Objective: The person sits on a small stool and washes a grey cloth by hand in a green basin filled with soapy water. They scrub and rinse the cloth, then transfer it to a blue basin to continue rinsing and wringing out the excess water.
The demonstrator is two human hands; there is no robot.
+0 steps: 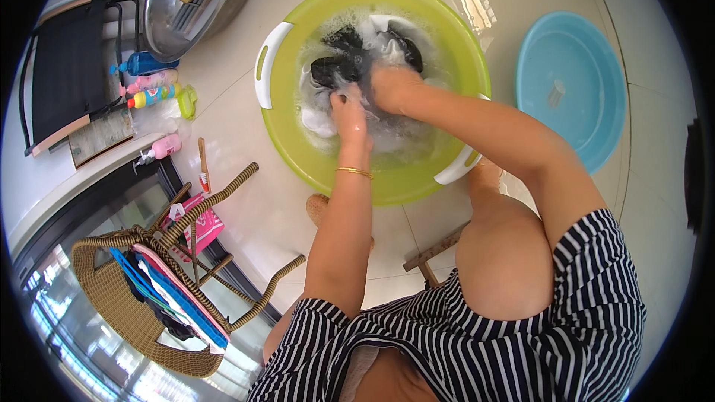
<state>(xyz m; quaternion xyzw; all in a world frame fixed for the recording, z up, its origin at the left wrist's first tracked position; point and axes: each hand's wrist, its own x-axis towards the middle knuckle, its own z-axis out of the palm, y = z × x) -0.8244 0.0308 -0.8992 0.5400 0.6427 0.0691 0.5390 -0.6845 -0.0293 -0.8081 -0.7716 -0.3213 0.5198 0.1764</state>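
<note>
Black and white wet laundry (335, 70) lies in cloudy, sudsy water inside a round lime-green plastic tub (391, 192) with white handles. My left hand (351, 114), with a gold bangle on its wrist, is in the suds with curled fingers gripping wet cloth at the near side of the black fabric. To its right and slightly farther away, my right hand (394, 86) grips the bunched laundry; its fingertips are hidden by cloth and foam. A white piece of laundry (318, 121) floats left of my left hand.
At right stands a light-blue plastic basin (570, 89). A steel basin (195, 39) holding a rack leans at upper left, near several bottles (151, 64). A wicker chair (106, 312) holding hangers lies at lower left, by a brush (203, 164). Wet patches shine on the tiles.
</note>
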